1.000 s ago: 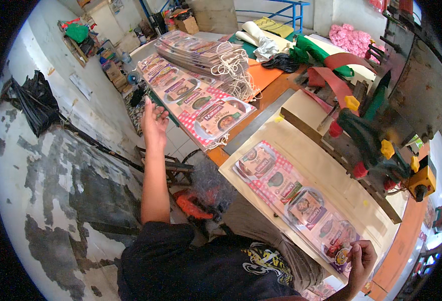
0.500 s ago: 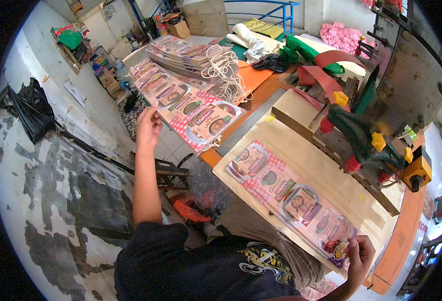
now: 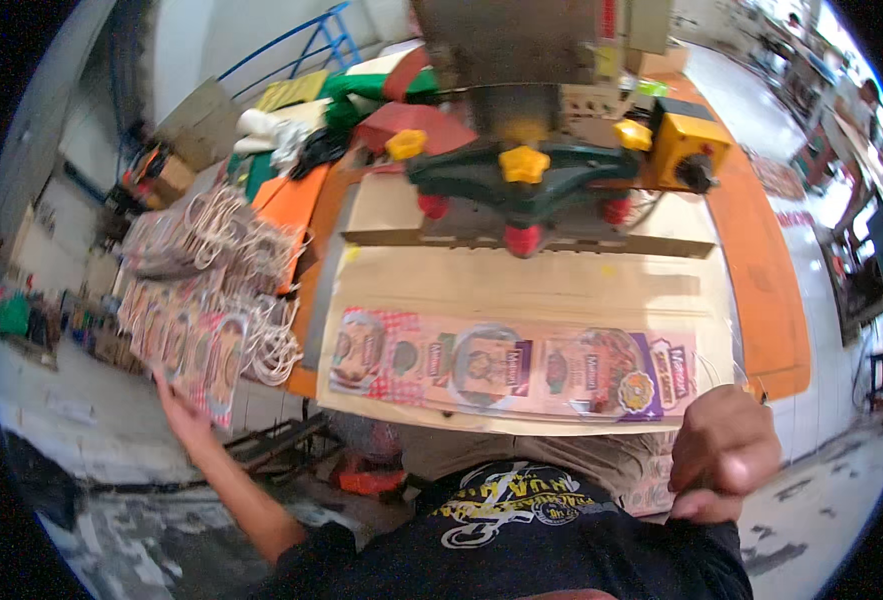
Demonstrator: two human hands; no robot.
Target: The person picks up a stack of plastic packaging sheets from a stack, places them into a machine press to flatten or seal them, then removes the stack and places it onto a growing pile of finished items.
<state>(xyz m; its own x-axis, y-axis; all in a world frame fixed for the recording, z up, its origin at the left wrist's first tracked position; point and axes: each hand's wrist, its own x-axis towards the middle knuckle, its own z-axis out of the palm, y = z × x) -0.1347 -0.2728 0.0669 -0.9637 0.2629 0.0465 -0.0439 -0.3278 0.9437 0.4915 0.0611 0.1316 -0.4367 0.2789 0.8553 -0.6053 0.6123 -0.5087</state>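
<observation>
On the board (image 3: 461, 280), the printed strip (image 3: 486, 368) runs left-to-right, curled right hand (image 3: 726, 455) nearest; left hand (image 3: 183, 415) is by other strips (image 3: 183, 345), can't tell either grip.

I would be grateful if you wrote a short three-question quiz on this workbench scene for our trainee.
1. How many yellow star-shaped knobs show on the dark green bracket?
2. True or false: the printed strip directly in front of the person lies on the orange sheet.
3. Fill in the blank: the person's ____ hand is the nearer one to the yellow box.

Key:
1. Three.
2. False; it lies on the pale board.
3. Right; the right hand is nearer.
</observation>
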